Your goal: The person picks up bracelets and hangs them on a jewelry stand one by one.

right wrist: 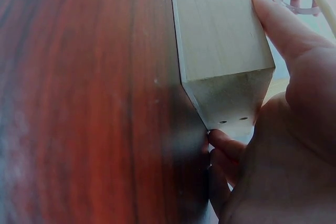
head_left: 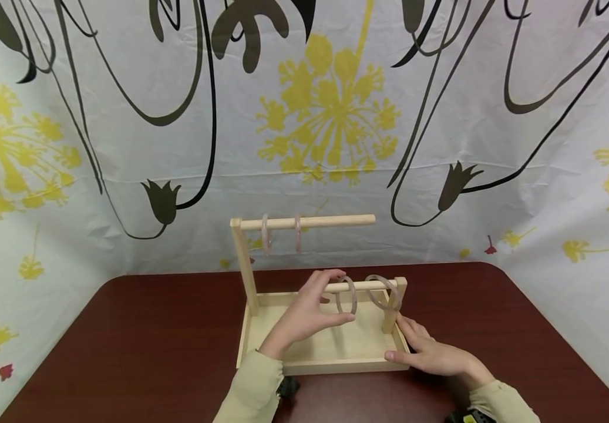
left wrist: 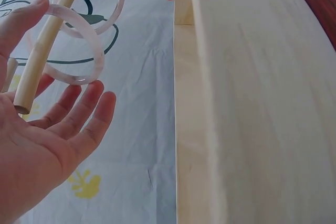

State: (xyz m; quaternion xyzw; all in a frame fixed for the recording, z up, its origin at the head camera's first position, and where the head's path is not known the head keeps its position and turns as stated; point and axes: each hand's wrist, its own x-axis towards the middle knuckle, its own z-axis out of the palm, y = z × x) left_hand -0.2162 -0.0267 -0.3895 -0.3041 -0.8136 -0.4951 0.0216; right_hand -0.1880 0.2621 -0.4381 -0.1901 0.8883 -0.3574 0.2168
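Observation:
A pale wooden bangle stand (head_left: 322, 367) has a tray base, a high bar (head_left: 336, 221) and a lower bar (head_left: 330, 288). My left hand (head_left: 306, 314) holds a translucent pinkish bangle (left wrist: 97, 51) between thumb and fingertips. That bangle encircles the lower bar near its free end, which points into my palm in the left wrist view. A second bangle (head_left: 373, 278) hangs tilted on the same bar, by the short right post (head_left: 390, 317). My right hand (head_left: 433, 355) grips the tray's front right corner, thumb at the front rim and fingers along the right side.
Two more bangles (head_left: 265, 235) hang from the high bar, towards its tall left post (head_left: 244, 267). The stand sits on a dark red-brown table (head_left: 177, 341). A white patterned cloth (head_left: 304, 147) hangs behind the table and along its sides.

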